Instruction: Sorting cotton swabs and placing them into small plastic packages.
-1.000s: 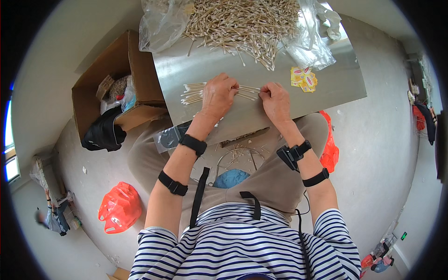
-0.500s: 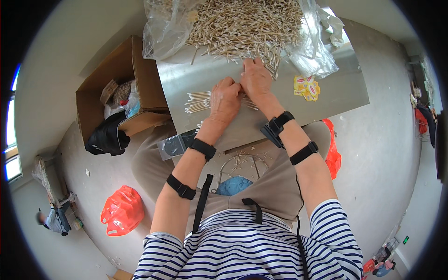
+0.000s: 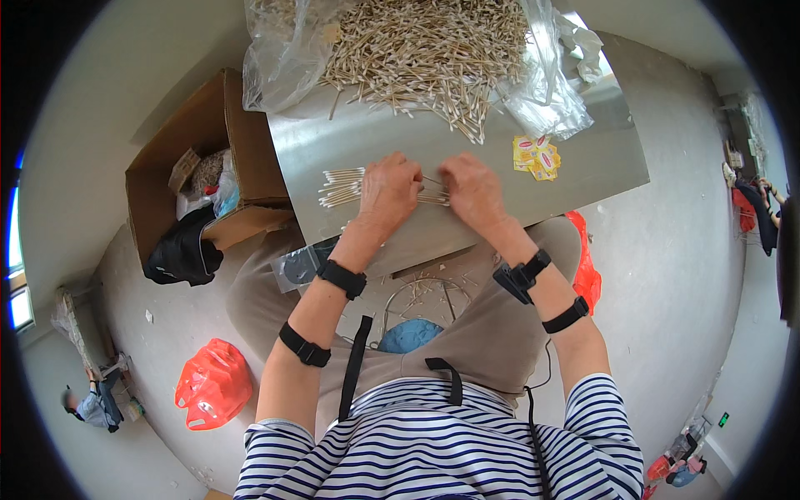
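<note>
A bundle of cotton swabs [image 3: 341,187] lies on the metal tabletop [image 3: 583,179], white tips pointing left. My left hand [image 3: 390,188] is closed over its middle, and more swab ends show past the fingers on the right. My right hand [image 3: 473,193] is just beside it, fingers bent and closed around a swab at the bundle's right end; its fingertips are partly blurred. Beyond both hands spreads a large heap of loose cotton swabs [image 3: 425,50], with several strays at its near edge.
Clear plastic bags [image 3: 287,62] flank the heap. Small yellow printed cards [image 3: 536,158] lie at right. A cardboard box [image 3: 257,137] with bagged contents and a black cloth [image 3: 185,250] stands left of the table. A red plastic bag [image 3: 213,383] is on the floor; a zip bag [image 3: 293,268] hangs at the near edge.
My right hand has come back from the near edge of the heap towards me, to the bundle's right end. The left hand has shifted slightly nearer and stays over the bundle.
</note>
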`<state>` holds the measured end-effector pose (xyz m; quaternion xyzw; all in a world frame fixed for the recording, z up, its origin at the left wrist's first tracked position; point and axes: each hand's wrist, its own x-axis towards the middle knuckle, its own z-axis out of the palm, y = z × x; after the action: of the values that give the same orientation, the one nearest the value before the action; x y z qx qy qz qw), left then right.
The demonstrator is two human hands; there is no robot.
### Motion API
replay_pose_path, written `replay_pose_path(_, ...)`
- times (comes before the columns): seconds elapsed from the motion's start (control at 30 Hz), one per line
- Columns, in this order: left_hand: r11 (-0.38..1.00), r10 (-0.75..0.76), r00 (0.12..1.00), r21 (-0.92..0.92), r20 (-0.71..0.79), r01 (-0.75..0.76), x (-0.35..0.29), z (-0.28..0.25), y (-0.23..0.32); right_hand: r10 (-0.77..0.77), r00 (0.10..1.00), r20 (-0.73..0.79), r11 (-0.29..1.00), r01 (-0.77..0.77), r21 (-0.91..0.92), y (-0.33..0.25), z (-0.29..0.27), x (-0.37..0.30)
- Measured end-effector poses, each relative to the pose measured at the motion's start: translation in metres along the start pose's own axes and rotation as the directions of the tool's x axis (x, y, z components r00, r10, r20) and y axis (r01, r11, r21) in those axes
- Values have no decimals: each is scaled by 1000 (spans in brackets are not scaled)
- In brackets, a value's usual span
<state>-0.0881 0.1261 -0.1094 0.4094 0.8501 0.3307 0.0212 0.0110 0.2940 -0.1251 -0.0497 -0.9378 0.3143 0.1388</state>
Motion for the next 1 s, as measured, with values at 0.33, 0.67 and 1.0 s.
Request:
replay_pose_path(0.33, 998, 31, 992, 58, -120, -24, 95, 22, -15, 295, 933, -204, 871, -351, -345, 29, -2, 58)
replay_pose_path(0.67, 976, 168, 973, 166, -160, -141, 105, 19, -22, 173, 979, -106, 873, -202, -445, 43, -20, 72)
replay_pose_path(1.0, 973, 218, 971, 59, 101, -225, 36, 11, -4, 174, 983, 55, 984, -172, -41, 30, -36, 35)
